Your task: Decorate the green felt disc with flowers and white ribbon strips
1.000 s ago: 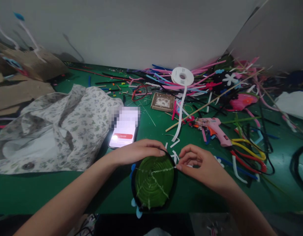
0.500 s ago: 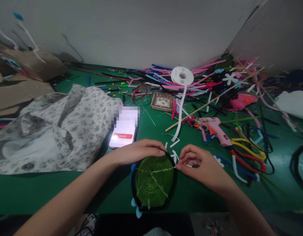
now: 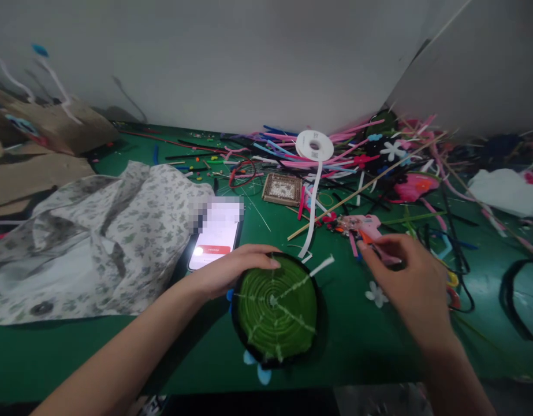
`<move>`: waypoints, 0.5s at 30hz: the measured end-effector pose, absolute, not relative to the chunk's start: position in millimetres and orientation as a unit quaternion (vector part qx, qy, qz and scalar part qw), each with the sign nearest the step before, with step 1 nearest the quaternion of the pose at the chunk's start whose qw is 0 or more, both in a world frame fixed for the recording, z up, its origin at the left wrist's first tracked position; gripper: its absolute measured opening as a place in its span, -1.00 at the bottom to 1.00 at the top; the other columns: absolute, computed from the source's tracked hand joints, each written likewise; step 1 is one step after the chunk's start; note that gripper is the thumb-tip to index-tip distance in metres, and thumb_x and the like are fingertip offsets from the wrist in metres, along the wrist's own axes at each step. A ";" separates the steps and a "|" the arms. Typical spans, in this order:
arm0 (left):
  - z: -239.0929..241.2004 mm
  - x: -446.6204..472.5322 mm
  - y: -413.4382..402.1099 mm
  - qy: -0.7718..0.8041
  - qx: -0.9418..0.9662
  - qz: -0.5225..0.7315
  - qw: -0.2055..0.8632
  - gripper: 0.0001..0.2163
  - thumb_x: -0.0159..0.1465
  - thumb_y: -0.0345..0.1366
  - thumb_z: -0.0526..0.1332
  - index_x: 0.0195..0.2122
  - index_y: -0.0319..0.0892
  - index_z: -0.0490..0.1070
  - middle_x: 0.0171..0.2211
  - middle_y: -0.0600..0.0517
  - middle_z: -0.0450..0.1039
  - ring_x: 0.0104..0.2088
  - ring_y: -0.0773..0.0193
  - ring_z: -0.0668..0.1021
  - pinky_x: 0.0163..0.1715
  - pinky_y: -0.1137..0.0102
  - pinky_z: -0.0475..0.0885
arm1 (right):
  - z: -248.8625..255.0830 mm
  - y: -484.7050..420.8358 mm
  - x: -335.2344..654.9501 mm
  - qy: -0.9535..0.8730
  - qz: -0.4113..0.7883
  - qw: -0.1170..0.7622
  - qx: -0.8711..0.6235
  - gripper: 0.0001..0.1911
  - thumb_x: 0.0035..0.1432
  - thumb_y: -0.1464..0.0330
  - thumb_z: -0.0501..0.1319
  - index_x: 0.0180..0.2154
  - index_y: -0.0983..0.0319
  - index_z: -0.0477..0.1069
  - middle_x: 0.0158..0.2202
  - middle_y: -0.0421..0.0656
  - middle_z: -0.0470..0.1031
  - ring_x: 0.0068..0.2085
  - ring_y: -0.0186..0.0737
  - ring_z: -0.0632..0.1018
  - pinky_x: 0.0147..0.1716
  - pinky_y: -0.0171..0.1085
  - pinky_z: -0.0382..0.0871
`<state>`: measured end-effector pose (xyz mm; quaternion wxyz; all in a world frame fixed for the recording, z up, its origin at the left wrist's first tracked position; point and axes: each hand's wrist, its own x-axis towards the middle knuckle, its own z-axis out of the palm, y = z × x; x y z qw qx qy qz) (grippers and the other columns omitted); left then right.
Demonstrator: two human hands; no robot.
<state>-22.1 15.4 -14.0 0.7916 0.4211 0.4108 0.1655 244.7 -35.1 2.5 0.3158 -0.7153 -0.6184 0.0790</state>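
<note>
A round green coiled disc [image 3: 277, 309] with a black rim and pale spoke lines lies on the green table near its front edge. My left hand [image 3: 231, 270] grips the disc's far left rim, fingers laid over the edge. A short white strip [image 3: 322, 266] sticks out from the disc's upper right. My right hand [image 3: 411, 283] is off to the right, its fingers curled over the handle of the pink glue gun [image 3: 359, 223]. A small white flower [image 3: 376, 294] lies between the disc and my right hand.
A lit phone [image 3: 216, 234] and a floral cloth [image 3: 97, 231] lie left of the disc. Behind are a white ribbon spool [image 3: 314, 144], a woven square [image 3: 284, 188] and a heap of pipe cleaners [image 3: 379, 156]. A black hoop [image 3: 511, 294] lies far right, cardboard [image 3: 32, 167] far left.
My right hand left the disc's right edge and moved right onto the pink glue gun. The white strip now lies free at the disc's rim. The view shifted slightly.
</note>
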 end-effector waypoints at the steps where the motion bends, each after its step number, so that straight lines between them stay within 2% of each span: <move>1: -13.3 -22.5 15.1 0.424 0.384 0.191 0.798 -0.68 0.01 -0.26 0.33 -0.17 -0.16 0.51 -0.26 0.01 0.58 -0.24 0.18 0.57 -0.17 0.33 0.42 | -0.3 -30.2 253.4 -0.615 -0.024 0.302 -0.728 -0.71 0.06 0.11 0.23 -0.31 0.20 0.39 -0.32 -0.10 0.49 -0.29 -0.08 0.52 -0.22 -0.13 0.37; 2: -12.8 -22.9 14.9 0.431 0.353 0.220 0.801 -0.67 -0.01 -0.29 0.34 -0.17 -0.16 0.51 -0.27 0.01 0.58 -0.25 0.18 0.57 -0.19 0.34 0.44 | -3.9 -24.8 261.9 -0.609 -0.094 0.280 -0.736 -0.68 0.06 0.10 0.22 -0.29 0.22 0.38 -0.31 -0.06 0.48 -0.26 -0.03 0.51 -0.21 -0.11 0.35; 4: -12.8 -23.6 15.1 0.428 0.311 0.281 0.801 -0.70 -0.01 -0.33 0.32 -0.20 -0.17 0.50 -0.31 0.01 0.58 -0.29 0.21 0.58 -0.24 0.36 0.46 | -12.5 -14.0 276.2 -0.599 -0.141 0.215 -0.758 -0.58 0.02 0.05 0.22 -0.26 0.26 0.36 -0.30 0.01 0.47 -0.24 0.05 0.49 -0.25 -0.09 0.33; 8: -14.3 -22.9 16.4 0.406 0.298 0.400 0.766 -0.72 0.00 -0.40 0.29 -0.21 -0.15 0.48 -0.34 0.06 0.53 -0.38 0.33 0.54 -0.41 0.51 0.45 | -26.1 -1.9 287.4 -0.575 -0.082 0.130 -0.803 -0.47 -0.02 -0.04 0.20 -0.20 0.25 0.31 -0.36 -0.03 0.48 -0.37 0.01 0.50 -0.43 -0.18 0.26; 11: -14.6 -20.0 15.0 0.401 0.327 0.439 0.735 -0.66 0.03 -0.40 0.29 -0.12 -0.10 0.42 -0.26 0.08 0.50 -0.35 0.36 0.53 -0.47 0.56 0.42 | -28.7 -3.9 285.5 -0.551 -0.088 0.170 -0.812 -0.52 0.00 -0.01 0.20 -0.18 0.21 0.30 -0.36 -0.07 0.50 -0.40 -0.01 0.52 -0.46 -0.20 0.24; 15: -17.1 -15.1 10.5 0.405 0.392 0.443 0.697 -0.58 0.09 -0.35 0.31 -0.01 -0.03 0.33 -0.13 0.07 0.46 -0.26 0.30 0.53 -0.41 0.51 0.45 | -28.4 -11.5 281.6 -0.525 -0.144 0.307 -0.780 -0.55 -0.01 0.07 0.27 -0.16 0.20 0.33 -0.28 -0.08 0.53 -0.28 0.01 0.57 -0.33 -0.18 0.33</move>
